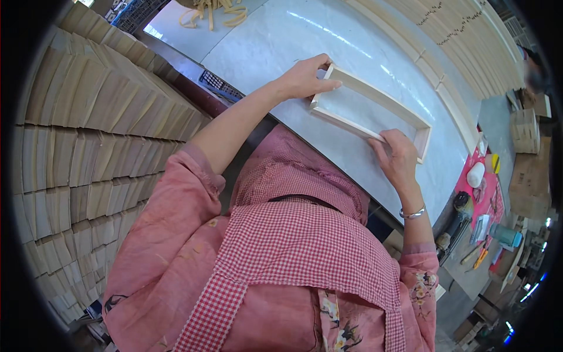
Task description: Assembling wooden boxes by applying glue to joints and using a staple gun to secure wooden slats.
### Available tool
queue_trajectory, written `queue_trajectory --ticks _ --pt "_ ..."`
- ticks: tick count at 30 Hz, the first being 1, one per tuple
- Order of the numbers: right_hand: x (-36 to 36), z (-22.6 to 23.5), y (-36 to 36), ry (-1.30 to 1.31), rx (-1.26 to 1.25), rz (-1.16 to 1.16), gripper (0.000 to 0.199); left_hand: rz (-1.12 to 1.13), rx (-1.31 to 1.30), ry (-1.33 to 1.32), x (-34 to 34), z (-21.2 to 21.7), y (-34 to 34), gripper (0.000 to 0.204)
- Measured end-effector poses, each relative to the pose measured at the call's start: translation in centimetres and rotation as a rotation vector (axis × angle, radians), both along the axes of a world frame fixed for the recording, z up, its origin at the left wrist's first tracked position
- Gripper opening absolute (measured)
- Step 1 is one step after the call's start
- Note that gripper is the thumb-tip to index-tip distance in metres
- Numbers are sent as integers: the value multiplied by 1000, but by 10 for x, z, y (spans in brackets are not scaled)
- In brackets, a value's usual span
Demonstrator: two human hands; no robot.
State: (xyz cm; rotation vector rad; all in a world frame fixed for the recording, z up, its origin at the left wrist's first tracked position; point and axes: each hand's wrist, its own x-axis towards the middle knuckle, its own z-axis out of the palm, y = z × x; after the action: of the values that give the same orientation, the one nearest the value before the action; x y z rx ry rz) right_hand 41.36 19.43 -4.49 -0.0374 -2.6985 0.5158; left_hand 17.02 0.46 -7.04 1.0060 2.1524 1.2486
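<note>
A long, narrow rectangular wooden frame of pale thin boards rests on the shiny light worktop, and the worktop shows through its middle. My left hand grips the far-left short end, fingers over the outside and thumb reaching inward. Near the right end, my right hand is closed on the long side closest to me, its thumb and fingers on either side of that board. A silver bangle circles my right wrist.
Tall stacks of wooden boards line the left. More pale boards stand in rows across the far right of the worktop. Rubber-like tan strips lie at the far left. At right are a white bottle, a brush and an orange-handled tool.
</note>
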Motion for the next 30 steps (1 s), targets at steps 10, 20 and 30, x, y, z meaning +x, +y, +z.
queue_trajectory --ticks 10,20,30 --pt "0 2 -2 -62 -34 -53 18 27 73 -251 14 4 -8 57" --pt "-3 5 -2 -155 -28 -42 19 -284 -5 -162 8 12 -37 104" --pt "-75 2 -73 55 -66 300 43 -268 157 -204 7 -2 -38 99"
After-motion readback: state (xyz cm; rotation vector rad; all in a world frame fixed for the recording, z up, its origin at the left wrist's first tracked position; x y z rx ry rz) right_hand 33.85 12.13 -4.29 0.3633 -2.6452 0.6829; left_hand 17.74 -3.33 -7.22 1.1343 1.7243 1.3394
